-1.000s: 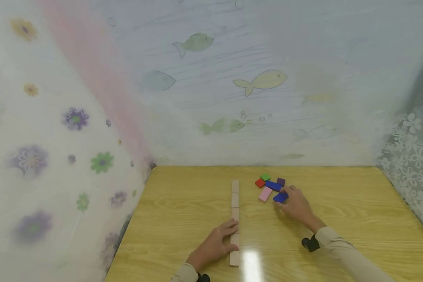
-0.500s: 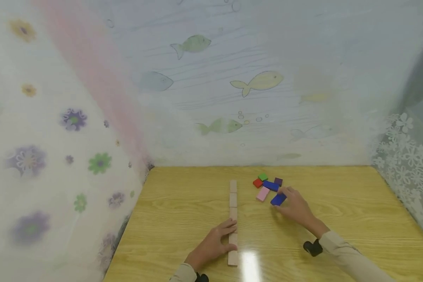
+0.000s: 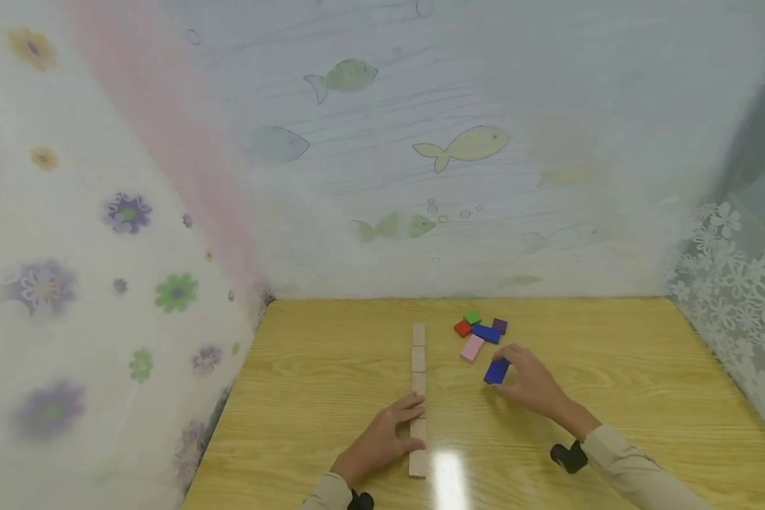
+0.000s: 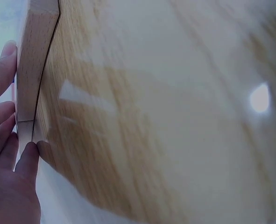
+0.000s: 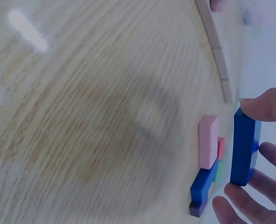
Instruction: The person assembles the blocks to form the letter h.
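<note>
My right hand [image 3: 534, 382] pinches a blue rectangular block [image 3: 496, 370] between thumb and fingers, to the near side of a group of coloured blocks. In the right wrist view this blue block [image 5: 243, 147] is gripped by its two ends. My left hand [image 3: 379, 443] rests against a straight row of plain wooden blocks [image 3: 418, 358] laid end to end, partly covering its nearer half. The left wrist view shows fingertips along the side of the wooden blocks [image 4: 32, 60], with the fingers fairly straight.
Beyond the right hand lie a pink block [image 3: 472, 348], another blue block [image 3: 486, 333], a red block [image 3: 462, 328], a green block [image 3: 472, 318] and a dark purple block [image 3: 499, 326]. A painted wall [image 3: 357, 269] borders the wood-grain table [image 3: 306, 397] at the back.
The right hand has drawn its blue block a little towards the person, away from the other coloured blocks, and turned it. The left hand stays on the wooden row.
</note>
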Available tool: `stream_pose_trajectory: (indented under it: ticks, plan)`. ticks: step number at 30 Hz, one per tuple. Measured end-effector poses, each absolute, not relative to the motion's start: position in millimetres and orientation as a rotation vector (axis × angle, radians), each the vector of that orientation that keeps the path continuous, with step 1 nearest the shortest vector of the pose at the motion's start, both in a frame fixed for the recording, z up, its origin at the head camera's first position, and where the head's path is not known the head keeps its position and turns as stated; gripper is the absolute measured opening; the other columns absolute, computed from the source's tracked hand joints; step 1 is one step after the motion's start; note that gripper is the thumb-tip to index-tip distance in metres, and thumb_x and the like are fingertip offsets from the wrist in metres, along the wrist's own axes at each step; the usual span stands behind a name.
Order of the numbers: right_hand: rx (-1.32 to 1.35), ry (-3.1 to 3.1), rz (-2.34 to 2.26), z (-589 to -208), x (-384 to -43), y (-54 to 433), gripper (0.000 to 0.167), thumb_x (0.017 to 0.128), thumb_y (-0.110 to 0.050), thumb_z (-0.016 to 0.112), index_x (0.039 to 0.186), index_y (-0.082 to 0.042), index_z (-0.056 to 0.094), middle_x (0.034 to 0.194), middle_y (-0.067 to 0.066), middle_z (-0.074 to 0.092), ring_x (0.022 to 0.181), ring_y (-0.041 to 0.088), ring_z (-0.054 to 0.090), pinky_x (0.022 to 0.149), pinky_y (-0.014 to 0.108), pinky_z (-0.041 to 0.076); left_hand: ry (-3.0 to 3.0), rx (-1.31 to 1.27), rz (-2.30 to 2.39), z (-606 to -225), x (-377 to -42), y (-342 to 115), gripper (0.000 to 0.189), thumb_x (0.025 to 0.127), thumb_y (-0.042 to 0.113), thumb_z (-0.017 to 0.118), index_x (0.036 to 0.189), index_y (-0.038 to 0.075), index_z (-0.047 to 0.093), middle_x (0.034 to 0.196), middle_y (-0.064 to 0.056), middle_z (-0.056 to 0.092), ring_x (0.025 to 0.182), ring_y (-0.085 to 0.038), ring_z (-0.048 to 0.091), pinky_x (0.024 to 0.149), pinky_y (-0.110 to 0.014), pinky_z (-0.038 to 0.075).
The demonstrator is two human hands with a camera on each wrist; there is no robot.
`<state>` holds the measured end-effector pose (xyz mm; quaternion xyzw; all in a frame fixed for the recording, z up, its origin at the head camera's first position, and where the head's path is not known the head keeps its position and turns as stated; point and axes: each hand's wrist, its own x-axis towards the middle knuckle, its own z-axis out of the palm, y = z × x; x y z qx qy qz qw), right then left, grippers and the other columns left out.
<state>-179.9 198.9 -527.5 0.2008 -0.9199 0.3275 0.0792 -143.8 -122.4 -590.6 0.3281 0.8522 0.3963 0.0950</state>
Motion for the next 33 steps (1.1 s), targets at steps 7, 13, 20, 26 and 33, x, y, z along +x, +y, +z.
stream_pose_trajectory:
  ticks: [7,13,20,26,33]
  plan:
    - [0.677,-2.756,1.02,-527.4,-174.0,194.2,0.042,0.068,-0.011,0.083,0.104,-0.006,0.063,0.108,0.004,0.059,0.101,0.027,0.056,0.083,0.046,0.051,2.532,0.97,1.182,-593.6,-145.8,-121.9,0.063,0.085,0.036,0.07,0.136,0.004,0.05,0.149,0.0,0.036,0.14,-0.018,0.026,0.109,-0.039,0.031]
    - [0.738,-2.783,1.053,-527.0,-166.2,189.1,0.041,0.069,-0.009,0.082,0.105,-0.008,0.062,0.111,0.004,0.059,0.103,0.026,0.056,0.085,0.046,0.051,2.516,0.935,1.194,-590.8,-144.9,-121.9,0.063,0.084,0.036,0.07,0.136,0.005,0.051,0.149,0.001,0.036,0.14,-0.018,0.026,0.11,-0.04,0.03]
    - [0.801,-2.803,1.064,-527.3,-158.2,185.4,0.043,0.069,-0.009,0.082,0.107,-0.008,0.061,0.114,0.003,0.057,0.105,0.026,0.055,0.087,0.046,0.051,2.513,0.901,1.184,-589.4,-144.0,-122.1,0.062,0.084,0.035,0.07,0.136,0.007,0.05,0.149,0.003,0.035,0.14,-0.016,0.025,0.11,-0.039,0.03]
    - [0.84,-2.809,1.084,-525.5,-153.9,183.6,0.042,0.07,-0.011,0.081,0.107,-0.008,0.061,0.115,0.004,0.057,0.107,0.025,0.054,0.087,0.046,0.05,2.506,0.902,1.203,-589.1,-143.8,-122.0,0.062,0.084,0.036,0.07,0.136,0.007,0.051,0.149,0.002,0.036,0.139,-0.017,0.026,0.11,-0.039,0.031]
    - [0.893,-2.791,1.103,-529.5,-150.4,182.7,0.042,0.071,-0.01,0.081,0.107,-0.008,0.061,0.116,0.006,0.058,0.108,0.027,0.054,0.087,0.048,0.05,2.504,0.909,1.211,-589.1,-143.6,-122.2,0.063,0.084,0.036,0.07,0.136,0.007,0.051,0.149,0.002,0.036,0.139,-0.018,0.027,0.11,-0.039,0.031]
